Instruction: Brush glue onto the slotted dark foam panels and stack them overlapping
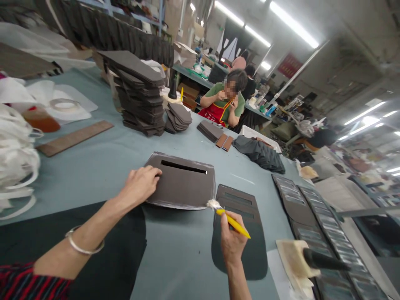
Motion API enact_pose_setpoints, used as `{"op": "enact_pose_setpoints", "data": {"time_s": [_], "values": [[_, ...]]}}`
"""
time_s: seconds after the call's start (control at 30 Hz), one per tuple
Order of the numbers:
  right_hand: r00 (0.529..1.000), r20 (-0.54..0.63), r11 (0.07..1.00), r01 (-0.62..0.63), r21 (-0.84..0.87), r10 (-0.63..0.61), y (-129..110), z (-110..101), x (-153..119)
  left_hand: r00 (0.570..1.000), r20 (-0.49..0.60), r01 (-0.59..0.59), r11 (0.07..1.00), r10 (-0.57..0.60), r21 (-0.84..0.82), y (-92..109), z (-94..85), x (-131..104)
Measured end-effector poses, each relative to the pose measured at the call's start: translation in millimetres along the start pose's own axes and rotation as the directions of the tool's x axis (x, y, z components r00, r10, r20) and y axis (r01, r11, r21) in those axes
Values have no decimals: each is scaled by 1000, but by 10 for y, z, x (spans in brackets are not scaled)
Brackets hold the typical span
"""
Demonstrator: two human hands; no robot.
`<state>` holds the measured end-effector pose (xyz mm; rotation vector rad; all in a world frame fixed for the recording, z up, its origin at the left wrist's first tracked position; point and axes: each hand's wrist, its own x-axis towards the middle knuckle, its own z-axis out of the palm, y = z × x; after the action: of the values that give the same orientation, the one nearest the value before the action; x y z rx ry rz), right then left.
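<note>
A dark grey-brown panel point(184, 185) with a long slot lies before me, whitish smears along its edges. My left hand point(145, 181) grips its left edge, fingers bent over the top; the thumb is hidden. In my right hand point(233, 237) is a yellow-handled brush point(233, 223), pinched between thumb and fingers. White paste-like stuff covers the bristles, which touch the panel's lower right corner. Under the right hand and brush lies a dark piece with several slots point(239, 246). A large black sheet point(125, 250) lies beneath my left forearm.
A tall stack of dark panels point(140, 96) stands at the back left. Beyond the table sits a person in a red apron point(215, 112). Slotted pieces point(315, 216) and a black-handled tool on a pale block point(293, 258) lie right. White strips point(15, 158) heap left.
</note>
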<state>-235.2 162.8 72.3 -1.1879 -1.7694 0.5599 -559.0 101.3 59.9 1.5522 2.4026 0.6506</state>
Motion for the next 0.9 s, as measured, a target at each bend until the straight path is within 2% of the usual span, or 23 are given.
{"op": "enact_pose_setpoints", "data": {"time_s": [0.07,0.1,0.2,0.27,0.33,0.43,0.53,0.6,0.63,0.7,0.83,0.9], "values": [[999,50,1000,-11,13,10,-64,53,59,998,-58,-29,998,33,62,109,39,-95],[999,34,1000,-28,-3,28,-83,65,108,995,-78,-51,995,58,88,150,60,-140],[989,-126,996,-78,-32,73,-163,119,333,986,-137,-80,989,96,122,245,134,-245],[990,-114,997,-74,35,78,-286,256,511,977,-193,-69,989,93,131,317,193,-288],[997,23,988,-82,132,80,-470,528,657,967,-237,-56,987,90,150,401,255,-318],[973,222,969,-108,223,57,-792,1136,756,961,-263,-40,983,87,180,502,320,-349],[951,309,960,-67,270,-21,-1042,1735,727,961,-269,-13,984,62,178,528,321,-364],[939,337,967,-17,253,-72,-1083,1955,701,963,-266,-6,986,51,167,513,303,-366],[940,333,976,5,219,-79,-1049,1981,703,963,-264,-7,987,50,162,502,296,-365],[962,268,994,26,108,-55,-876,1858,753,962,-266,-15,988,56,153,480,294,-363],[999,30,988,-37,-147,42,-388,1234,991,960,-274,-22,990,59,138,468,327,-366],[996,-71,972,-67,-224,53,-290,1034,1081,959,-279,-15,990,55,143,478,349,-367]]}}
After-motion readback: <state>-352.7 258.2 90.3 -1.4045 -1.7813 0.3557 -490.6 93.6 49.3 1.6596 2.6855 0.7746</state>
